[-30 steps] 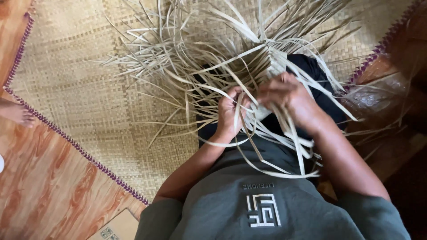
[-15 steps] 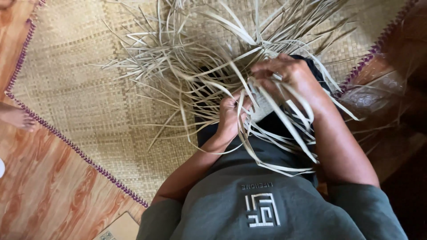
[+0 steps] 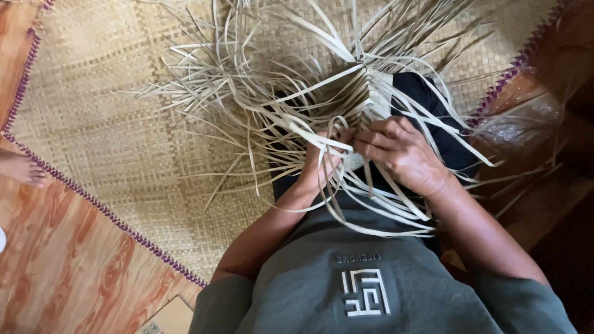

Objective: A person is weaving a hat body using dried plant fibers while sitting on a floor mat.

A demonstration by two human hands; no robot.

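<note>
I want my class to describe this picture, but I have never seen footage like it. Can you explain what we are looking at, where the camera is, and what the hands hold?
The camera sits on a person's head and looks down at their own lap. The left hand and right hand meet and pinch pale flat strips, which fan out loosely from a partly woven piece. Beneath lies a woven mat with a purple edge, on a wood-patterned floor. At the far left edge is another person's bare foot.

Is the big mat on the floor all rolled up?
No, the woven mat lies spread flat on the floor, with the loose pale strips fanned out on top of it.
</note>
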